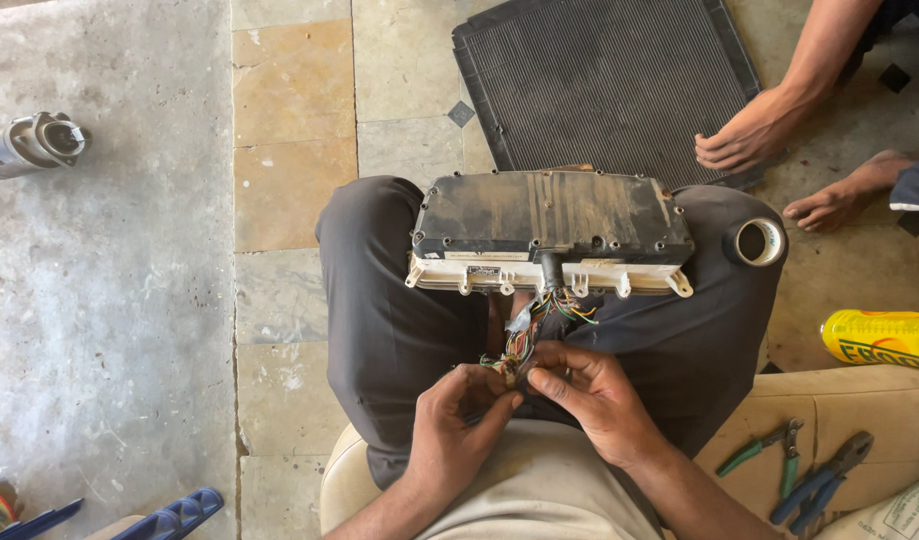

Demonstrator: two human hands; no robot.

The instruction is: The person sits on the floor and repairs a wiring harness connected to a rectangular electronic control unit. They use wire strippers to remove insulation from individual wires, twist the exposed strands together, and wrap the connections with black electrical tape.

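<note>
A: While the cluster (552,232) sits across the knees, back side up, both hands are on the wires (528,338) hanging out at its 6 o'clock edge. Left hand (458,420) pinched closed on a few strand ends. Right hand (592,400) likewise, fingertips nipped on the same bundle, palms nearly touching.

B: Step?

A: Looks like sorting or joining single wires. Hands-only, no tool in grip. Judging by that, the next move needs fine fingertip control and the right colour picked out; strands are thin and tangled.

B: Tools near?

A: Tape roll (758,242) on the knee at 3 o'clock of the cluster. Green pliers (765,452) and blue pliers (822,488) on a tan cushion (860,400) at 4 o'clock. Yellow can (882,337) just above.

B: Surroundings?

A: Stone tile floor (292,95), worn concrete at 9 o'clock. Radiator (605,80) flat at 12 o'clock, another person's hand (748,138) on its corner. Metal part (30,145) far off at 10 o'clock.
</note>
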